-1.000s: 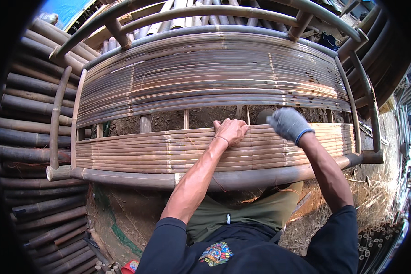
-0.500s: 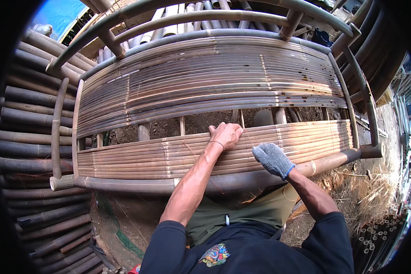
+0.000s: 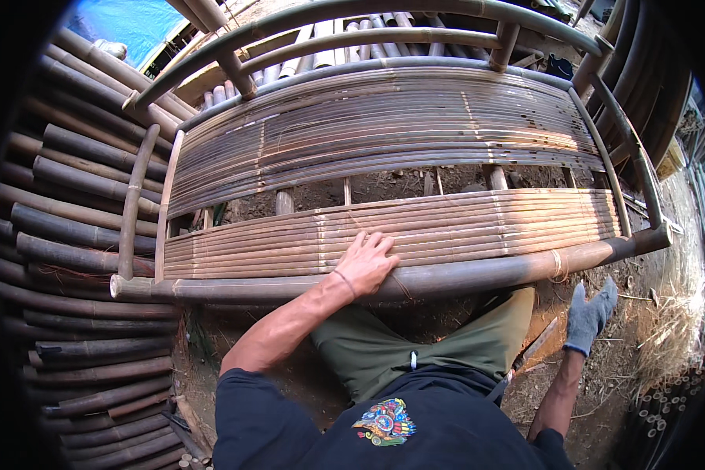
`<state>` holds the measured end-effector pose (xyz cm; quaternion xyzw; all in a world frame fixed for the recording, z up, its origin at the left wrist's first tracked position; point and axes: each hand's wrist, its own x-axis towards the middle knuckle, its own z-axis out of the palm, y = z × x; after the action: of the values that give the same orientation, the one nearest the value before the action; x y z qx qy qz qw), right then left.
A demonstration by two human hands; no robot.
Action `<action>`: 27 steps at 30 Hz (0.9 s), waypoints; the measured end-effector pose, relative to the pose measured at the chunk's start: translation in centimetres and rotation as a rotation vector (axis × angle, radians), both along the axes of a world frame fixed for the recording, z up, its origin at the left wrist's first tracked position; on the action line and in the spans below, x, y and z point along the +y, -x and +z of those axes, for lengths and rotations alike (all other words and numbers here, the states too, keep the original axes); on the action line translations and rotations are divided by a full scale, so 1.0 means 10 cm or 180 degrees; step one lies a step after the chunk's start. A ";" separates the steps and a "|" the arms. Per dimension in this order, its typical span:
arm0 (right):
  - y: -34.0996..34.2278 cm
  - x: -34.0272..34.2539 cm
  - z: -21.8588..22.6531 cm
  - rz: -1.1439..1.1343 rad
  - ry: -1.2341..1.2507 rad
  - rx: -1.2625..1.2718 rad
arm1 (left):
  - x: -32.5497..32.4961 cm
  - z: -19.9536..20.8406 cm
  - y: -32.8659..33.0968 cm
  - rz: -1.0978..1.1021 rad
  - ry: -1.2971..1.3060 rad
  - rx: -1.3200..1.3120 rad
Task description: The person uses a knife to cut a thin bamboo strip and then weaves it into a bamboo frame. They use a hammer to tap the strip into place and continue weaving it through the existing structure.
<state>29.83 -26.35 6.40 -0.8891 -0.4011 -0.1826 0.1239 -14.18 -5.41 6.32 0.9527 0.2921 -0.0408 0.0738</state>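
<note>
A long bamboo bench (image 3: 478,280) with a slatted seat lies across in front of me. Its front slats (image 3: 251,245) form a band separated by a gap from the rear slats (image 3: 415,106). My bare left hand (image 3: 366,265) rests palm down on the front slats near the thick front pole, its fingers somewhat spread. A thin dark strand runs over the slats by that hand. Beyond the front pole, my right hand (image 3: 590,316) in a grey knitted glove hangs over the ground at my right, fingers parted in two groups, with nothing visible in it.
Dark bamboo poles (image 3: 94,313) are stacked along the left. More cut poles (image 3: 360,39) lie behind the bench. A long narrow blade-like thing (image 3: 537,343) is beside my right thigh. Dry straw (image 3: 666,313) covers the ground at right, near a bundle of thin tubes (image 3: 658,403).
My left hand has slid nearer, from the front slats' rear edge toward the front pole. My gloved right hand has swung right, away from the bench. The view has shifted.
</note>
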 end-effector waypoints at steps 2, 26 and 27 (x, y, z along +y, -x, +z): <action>0.56 0.07 0.23 0.0732 -0.0330 0.0233 | -0.07 -0.11 0.15 -0.0054 -0.0260 -0.0319; 2.60 3.23 -0.11 0.2296 0.1345 -0.0046 | 1.65 -0.47 0.89 0.2570 0.1540 -0.0399; 2.89 3.37 -0.24 0.2476 0.1756 0.0515 | 1.71 -0.59 0.93 0.2337 0.1544 -0.0398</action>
<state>0.96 7.31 4.02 -0.6841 -0.7264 0.0603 -0.0266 -23.47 11.73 0.39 0.7415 0.5880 -0.0216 0.3223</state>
